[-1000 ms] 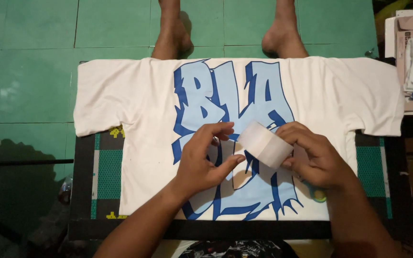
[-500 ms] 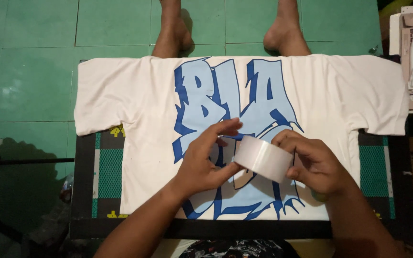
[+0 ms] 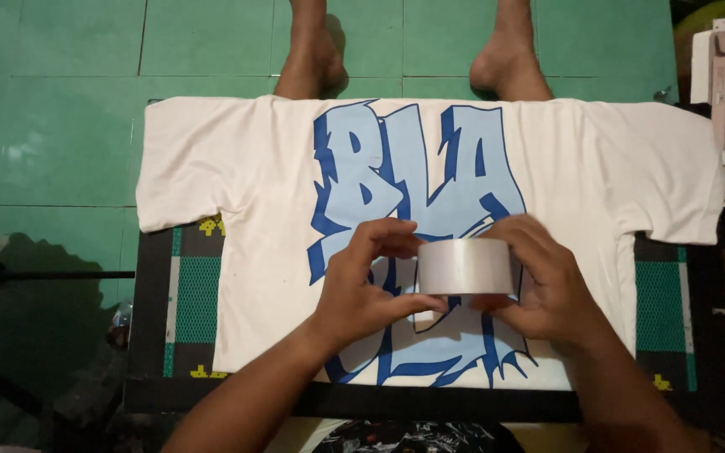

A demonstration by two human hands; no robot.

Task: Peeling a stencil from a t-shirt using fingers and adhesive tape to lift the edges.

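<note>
Tape roll (image 3: 466, 266): pinched between left hand (image 3: 362, 289) and right hand (image 3: 547, 289) fingers, above shirt (image 3: 237, 168). Best gripped by rims, roll level.

Another person's bare feet (image 3: 316, 59) on green floor tiles (image 3: 60, 126)

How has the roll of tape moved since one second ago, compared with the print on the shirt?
Yes. The roll of tape has turned from tilted to level and sits slightly lower on the shirt print.
</note>
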